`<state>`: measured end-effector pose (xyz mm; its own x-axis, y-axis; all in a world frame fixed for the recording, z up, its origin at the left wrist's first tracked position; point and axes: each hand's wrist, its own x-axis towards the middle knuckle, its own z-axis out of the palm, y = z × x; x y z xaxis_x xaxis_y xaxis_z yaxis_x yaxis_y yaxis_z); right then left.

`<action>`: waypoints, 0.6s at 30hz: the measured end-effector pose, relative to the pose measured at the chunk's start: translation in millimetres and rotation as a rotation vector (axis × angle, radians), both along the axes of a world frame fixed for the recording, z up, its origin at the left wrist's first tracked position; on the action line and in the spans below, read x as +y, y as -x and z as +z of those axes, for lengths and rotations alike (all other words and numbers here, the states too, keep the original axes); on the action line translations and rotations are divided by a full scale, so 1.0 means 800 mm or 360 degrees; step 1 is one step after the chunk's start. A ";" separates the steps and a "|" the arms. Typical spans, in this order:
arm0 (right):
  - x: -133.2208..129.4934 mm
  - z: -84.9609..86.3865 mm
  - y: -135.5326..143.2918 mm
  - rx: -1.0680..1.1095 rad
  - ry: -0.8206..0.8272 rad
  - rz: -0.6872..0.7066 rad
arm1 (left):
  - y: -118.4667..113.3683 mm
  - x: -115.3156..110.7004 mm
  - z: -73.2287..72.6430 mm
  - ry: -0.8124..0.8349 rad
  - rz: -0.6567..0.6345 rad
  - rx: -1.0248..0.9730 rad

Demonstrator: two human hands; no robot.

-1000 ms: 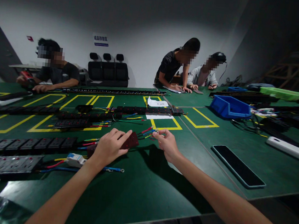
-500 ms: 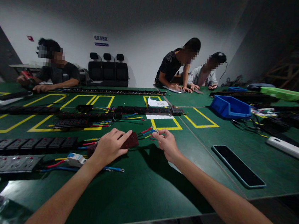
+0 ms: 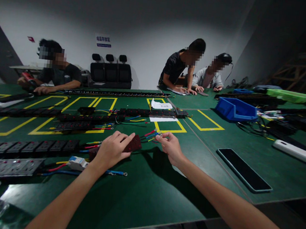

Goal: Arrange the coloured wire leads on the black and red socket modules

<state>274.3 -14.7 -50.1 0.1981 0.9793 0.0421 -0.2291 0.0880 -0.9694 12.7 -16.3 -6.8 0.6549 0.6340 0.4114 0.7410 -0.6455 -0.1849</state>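
My left hand [image 3: 113, 148] is closed over a dark red socket module [image 3: 136, 143], whose right end shows past the fingers. Red, blue, green and yellow wires [image 3: 148, 136] with ring terminals come out of that end. Thumb and fingertips of my right hand [image 3: 169, 145] pinch one of the ringed wire ends. Left of my left hand lie a white and blue breaker [image 3: 78, 163] and a blue wire with a ring terminal [image 3: 118, 173]. Black socket strips [image 3: 7, 168] stretch off to the left.
A phone [image 3: 244, 170] lies at the right, with a white bar [image 3: 299, 153] and a blue bin [image 3: 235, 110] beyond it. More socket strips [image 3: 72, 125] and a paper sheet [image 3: 161, 105] lie farther back. Across the green table [image 3: 144, 201] are three people.
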 end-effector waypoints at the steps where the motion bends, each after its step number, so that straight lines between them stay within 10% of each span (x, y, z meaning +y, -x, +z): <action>1: 0.000 0.001 0.000 0.0000 0.0002 0.0008 | 0.000 0.000 0.000 -0.0001 -0.0004 -0.0001; 18: 0.001 0.010 -0.007 -0.0213 -0.0139 -0.0098 | 0.000 -0.002 0.002 0.0043 -0.0095 0.0018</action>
<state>280.3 -14.2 -42.3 0.2445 0.9570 0.1563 -0.0901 0.1830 -0.9790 13.1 -18.0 -5.2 0.6965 0.6044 0.3868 0.6989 -0.6934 -0.1751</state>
